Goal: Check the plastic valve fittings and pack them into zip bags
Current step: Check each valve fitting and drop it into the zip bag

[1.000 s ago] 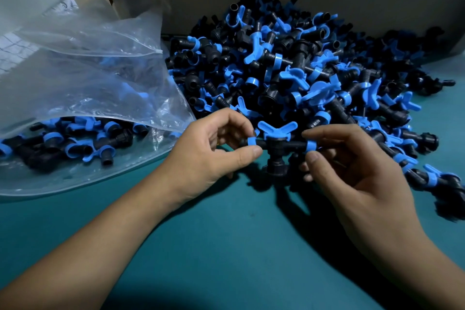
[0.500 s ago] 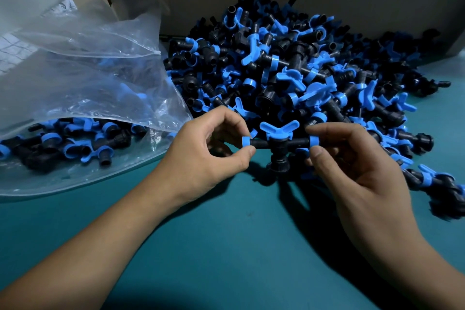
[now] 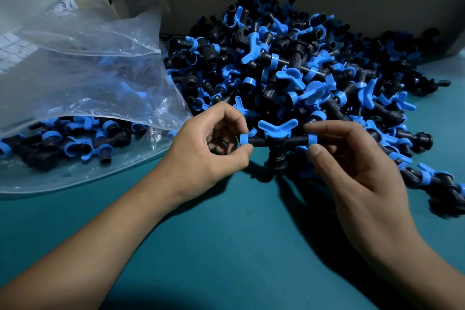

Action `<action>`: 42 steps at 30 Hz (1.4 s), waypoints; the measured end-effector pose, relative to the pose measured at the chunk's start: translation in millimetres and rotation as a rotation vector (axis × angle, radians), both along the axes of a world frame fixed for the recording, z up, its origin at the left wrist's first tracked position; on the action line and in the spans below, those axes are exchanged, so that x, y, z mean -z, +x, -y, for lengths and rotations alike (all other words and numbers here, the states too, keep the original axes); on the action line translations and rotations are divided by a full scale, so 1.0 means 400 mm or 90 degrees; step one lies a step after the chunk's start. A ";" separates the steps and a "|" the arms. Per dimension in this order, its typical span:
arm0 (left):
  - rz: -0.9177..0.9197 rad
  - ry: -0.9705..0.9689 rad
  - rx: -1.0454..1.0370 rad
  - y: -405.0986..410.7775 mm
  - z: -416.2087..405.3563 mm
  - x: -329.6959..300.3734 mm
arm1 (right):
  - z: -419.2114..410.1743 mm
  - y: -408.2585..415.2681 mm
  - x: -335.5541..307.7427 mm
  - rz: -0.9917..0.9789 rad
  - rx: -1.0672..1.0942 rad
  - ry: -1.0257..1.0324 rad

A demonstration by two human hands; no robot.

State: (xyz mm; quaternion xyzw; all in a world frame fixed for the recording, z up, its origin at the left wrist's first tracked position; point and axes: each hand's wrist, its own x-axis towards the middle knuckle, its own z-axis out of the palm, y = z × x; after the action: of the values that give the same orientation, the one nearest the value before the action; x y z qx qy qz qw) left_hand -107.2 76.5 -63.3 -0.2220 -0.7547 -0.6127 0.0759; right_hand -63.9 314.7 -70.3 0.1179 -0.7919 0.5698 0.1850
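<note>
Left hand (image 3: pixel 208 151), centre frame, pinches the blue ring at one end of a black T-shaped valve fitting (image 3: pixel 276 141) between thumb and forefinger; right hand (image 3: pixel 352 166) pinches the ring at the other end. Fitting held level just above the teal table (image 3: pixel 226 234), blue butterfly handle up, lower stub pointing down. Close behind, upper centre to right, the unsorted heap of fittings (image 3: pixel 289 70). Left of frame, an open zip bag (image 3: pixel 88 83), part filled. Risks: fingertip grips are light, so a twist could drop the part into the heap, mixing checked with unchecked; the bag's slack mouth could let packed pieces slide out.
</note>
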 end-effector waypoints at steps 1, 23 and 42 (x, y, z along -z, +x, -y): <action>0.003 0.000 -0.001 0.000 0.001 0.001 | 0.000 0.001 0.000 0.001 -0.003 -0.003; 0.026 0.000 0.003 0.001 0.000 -0.008 | 0.013 0.003 -0.013 -0.055 0.027 0.091; -0.026 -0.001 -0.013 -0.005 0.001 -0.002 | 0.007 -0.013 -0.005 -0.089 -0.002 0.029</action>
State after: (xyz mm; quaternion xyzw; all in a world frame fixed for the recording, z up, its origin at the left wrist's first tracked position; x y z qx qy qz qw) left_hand -109.3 76.1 -62.3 -0.2269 -0.7557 -0.6066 0.0974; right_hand -69.0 312.1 -68.5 0.1627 -0.7895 0.5424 0.2367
